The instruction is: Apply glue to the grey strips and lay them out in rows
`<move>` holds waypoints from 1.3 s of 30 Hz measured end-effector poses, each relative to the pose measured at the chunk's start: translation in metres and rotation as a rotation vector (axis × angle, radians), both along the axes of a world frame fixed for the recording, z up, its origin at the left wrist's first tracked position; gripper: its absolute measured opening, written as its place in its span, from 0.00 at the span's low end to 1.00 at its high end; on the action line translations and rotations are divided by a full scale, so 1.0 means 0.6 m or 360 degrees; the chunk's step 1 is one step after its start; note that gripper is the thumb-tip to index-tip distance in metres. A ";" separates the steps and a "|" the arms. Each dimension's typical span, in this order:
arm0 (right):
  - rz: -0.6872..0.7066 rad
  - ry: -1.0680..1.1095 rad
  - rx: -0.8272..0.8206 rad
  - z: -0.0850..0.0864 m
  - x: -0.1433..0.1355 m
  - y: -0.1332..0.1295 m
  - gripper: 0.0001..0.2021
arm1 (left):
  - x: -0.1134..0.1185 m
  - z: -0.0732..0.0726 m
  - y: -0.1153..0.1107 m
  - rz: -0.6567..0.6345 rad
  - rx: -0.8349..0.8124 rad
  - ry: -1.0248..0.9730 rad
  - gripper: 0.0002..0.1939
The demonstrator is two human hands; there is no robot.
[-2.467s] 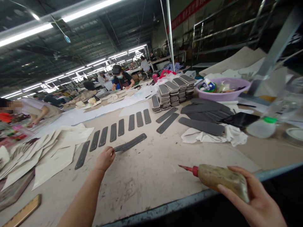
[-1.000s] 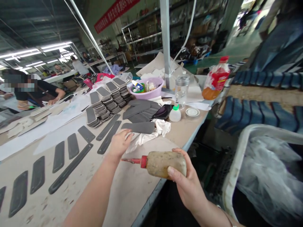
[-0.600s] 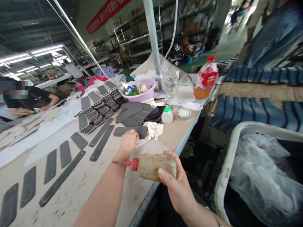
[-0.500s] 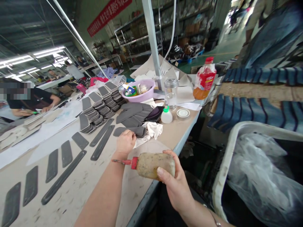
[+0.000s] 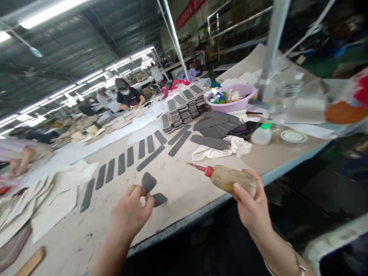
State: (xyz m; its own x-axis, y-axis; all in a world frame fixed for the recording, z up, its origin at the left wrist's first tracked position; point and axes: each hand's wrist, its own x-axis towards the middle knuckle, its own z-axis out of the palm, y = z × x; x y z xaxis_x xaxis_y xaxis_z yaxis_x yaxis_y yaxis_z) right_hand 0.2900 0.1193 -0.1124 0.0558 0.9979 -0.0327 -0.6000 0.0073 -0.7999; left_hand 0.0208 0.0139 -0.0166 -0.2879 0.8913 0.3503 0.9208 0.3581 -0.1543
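Between the thumb and fingers of my left hand [image 5: 132,211] is a dark grey piece [image 5: 149,181], held above the near part of the table [image 5: 115,230]. A second grey piece [image 5: 160,199] shows just beside it; whether I hold that one too, I cannot tell. My right hand [image 5: 253,203] is wrapped round a stained glue bottle [image 5: 234,179], whose red nozzle points left over the table edge area. Beyond my hands, several grey strips [image 5: 121,163] lie in a slanting row, with a longer strip [image 5: 150,158] beside them.
Stacks of grey pieces [image 5: 184,109], a purple basin [image 5: 244,103], a white cloth [image 5: 241,145] and a green-capped bottle [image 5: 261,135] stand farther back. A metal post [image 5: 273,50] rises behind. Pale sheets [image 5: 60,188] lie left; a co-worker [image 5: 129,96] sits beyond.
My left hand has moved left from the grey strip by the cloth and now holds a grey piece. The view has swung left. The bottle remains in my right hand.
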 end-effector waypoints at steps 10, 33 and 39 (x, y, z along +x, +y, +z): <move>-0.0051 -0.0212 0.0094 -0.018 -0.037 -0.020 0.30 | 0.071 -0.190 0.087 -0.0578 0.0032 -0.0881 0.05; 0.0302 -0.1489 0.1145 -0.028 -0.148 -0.082 0.22 | -0.100 -0.241 -0.114 -0.0679 0.0160 -0.0557 0.09; 0.0464 -0.1606 0.1293 -0.048 -0.183 -0.107 0.23 | -0.098 -0.245 -0.119 -0.0698 0.0170 -0.0678 0.09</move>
State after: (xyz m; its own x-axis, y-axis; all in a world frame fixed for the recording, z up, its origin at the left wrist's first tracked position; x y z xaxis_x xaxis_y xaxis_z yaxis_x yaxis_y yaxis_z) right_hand 0.1801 0.0551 -0.1409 -0.5151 0.6935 0.5038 0.1894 0.6653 -0.7221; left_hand -0.0381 -0.0577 -0.1633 -0.0367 0.9246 0.3793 0.9586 -0.0747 0.2748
